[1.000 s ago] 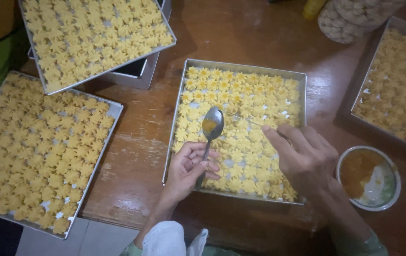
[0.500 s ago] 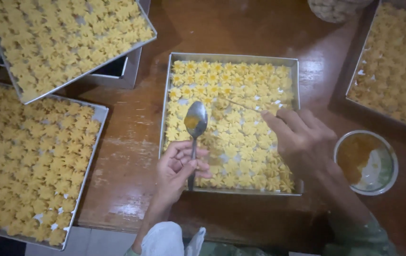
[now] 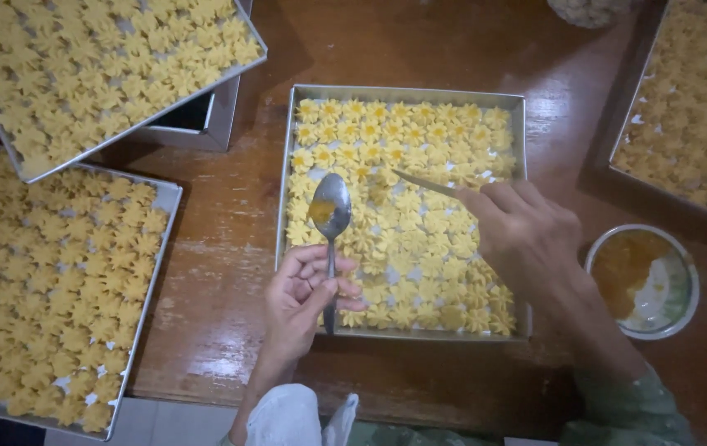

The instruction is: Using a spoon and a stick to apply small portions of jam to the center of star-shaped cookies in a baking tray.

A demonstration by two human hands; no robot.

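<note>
- Spoon (image 3: 330, 216) handle is pinched between the thumb and curled fingers of the left hand (image 3: 302, 299), with the bowl kept level and face up over the left part of the square baking tin (image 3: 518, 149), apparently so that the small dab of orange filling in it does not run off.
- A thin pale stick (image 3: 423, 183) is gripped in the closed fingertips of the right hand (image 3: 527, 239); its tip is angled down toward the flower-shaped biscuits (image 3: 419, 239) in the upper middle of the tin, a pose suited to dotting a single centre.
- The spoon is held just beside the stick's working area, seemingly as a near supply of filling.
- The biscuits are seen as pale yellow, ridged, star-like rosettes, laid close together in rows; those in the top rows carry a darker orange spot at the centre, while the lower rows look plain.
- The tin sits on a brown wooden table (image 3: 419, 49), directly before the person.
- A small round bowl (image 3: 684, 285) holding orange filling stands right of the tin, near the right wrist.
- Three more trays of similar biscuits are set aside: a large tray (image 3: 159, 248) at the left, another tray (image 3: 122, 136) propped above it, and a dark tray (image 3: 618, 124) at the right edge.
</note>
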